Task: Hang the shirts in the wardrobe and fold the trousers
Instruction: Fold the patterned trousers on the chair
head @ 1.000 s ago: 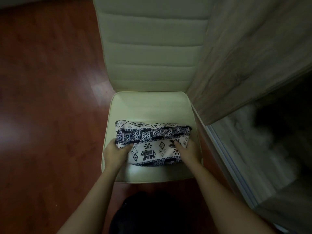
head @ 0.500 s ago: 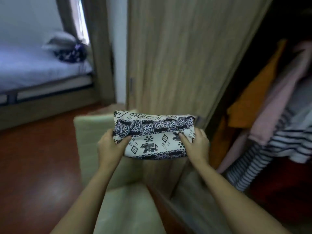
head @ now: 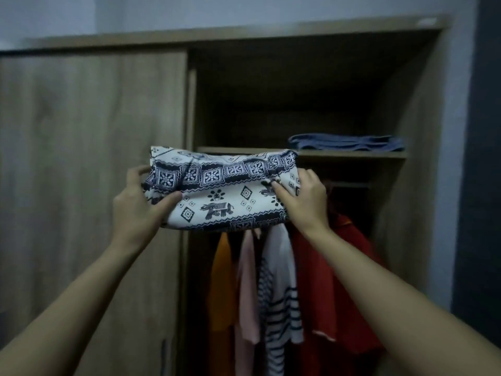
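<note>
The folded white trousers with a dark blue elephant pattern (head: 225, 191) are held up at the height of the wardrobe's upper shelf (head: 349, 153). My left hand (head: 141, 204) grips their left end, thumb on top. My right hand (head: 303, 199) grips their right end. Both arms reach forward and up. Under the shelf hang several shirts: an orange one (head: 222, 283), a pink one (head: 248, 289), a white one with dark stripes (head: 279, 294) and a red one (head: 336, 280).
A folded blue garment (head: 345, 143) lies on the right part of the upper shelf. The closed wooden sliding door (head: 89, 158) covers the wardrobe's left half. A pale wall (head: 458, 131) stands to the right of the wardrobe.
The folded trousers have been lifted from the cream chair seat up to shelf height in front of the open wardrobe. My view has swung from the chair up to the shelf.
</note>
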`<action>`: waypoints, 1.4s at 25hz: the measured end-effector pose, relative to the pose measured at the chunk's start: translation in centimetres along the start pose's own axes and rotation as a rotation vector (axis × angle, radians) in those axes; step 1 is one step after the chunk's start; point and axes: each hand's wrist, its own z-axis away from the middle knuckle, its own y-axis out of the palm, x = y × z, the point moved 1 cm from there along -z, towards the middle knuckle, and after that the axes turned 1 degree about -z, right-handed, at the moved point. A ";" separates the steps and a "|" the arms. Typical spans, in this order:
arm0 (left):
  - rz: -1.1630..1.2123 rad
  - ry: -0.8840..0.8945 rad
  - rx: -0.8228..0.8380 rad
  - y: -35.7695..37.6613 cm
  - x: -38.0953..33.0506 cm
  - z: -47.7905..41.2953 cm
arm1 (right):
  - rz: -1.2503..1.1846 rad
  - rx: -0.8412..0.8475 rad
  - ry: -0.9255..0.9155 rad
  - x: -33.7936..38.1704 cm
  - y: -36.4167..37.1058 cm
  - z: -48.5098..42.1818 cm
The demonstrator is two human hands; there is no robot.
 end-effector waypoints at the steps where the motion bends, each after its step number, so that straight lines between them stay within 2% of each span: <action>1: 0.024 0.046 -0.001 1.9 -1.5 -1.2 | 0.035 -0.040 -0.018 -1.2 -1.6 -1.7; 5: 0.113 0.201 -0.001 9.2 -6.8 -5.2 | 0.182 -0.143 -0.088 -5.0 -7.2 -7.4; 9: 0.269 0.253 0.052 16.5 -11.1 -9.6 | 0.333 -0.186 -0.120 -7.9 -11.4 -13.3; 12: 0.340 0.290 0.045 21.7 -14.4 -13.0 | 0.597 -0.213 -0.136 -10.6 -13.0 -18.3; 17: 0.322 0.194 0.122 29.1 -16.9 -17.7 | 0.896 -0.148 -0.108 -13.9 -13.2 -23.7; 21: 0.259 -0.050 0.326 33.8 -17.8 -18.8 | 1.010 -0.099 -0.021 -17.6 -12.4 -26.6; 23: 0.180 -0.117 0.432 35.7 -17.4 -18.9 | 1.037 0.038 0.080 -19.0 -12.2 -27.0; 25: 0.052 -0.082 0.511 36.7 -17.3 -18.7 | 1.069 0.197 0.108 -20.0 -12.0 -27.0; 27: -0.146 0.058 0.463 36.7 -17.5 -18.8 | 1.065 0.183 -0.005 -20.1 -12.0 -27.0; 29: -0.194 0.294 0.412 36.6 -17.9 -18.7 | 1.014 0.234 -0.070 -20.0 -12.3 -27.1; 31: -0.137 0.444 0.559 36.5 -18.1 -18.2 | 0.990 0.430 0.064 -19.8 -12.4 -27.2; 33: -0.199 0.386 0.697 36.7 -17.7 -17.8 | 1.051 0.570 0.218 -19.8 -12.3 -27.1; 35: -0.251 0.332 0.695 36.7 -17.2 -17.7 | 1.117 0.624 0.287 -19.7 -12.0 -26.8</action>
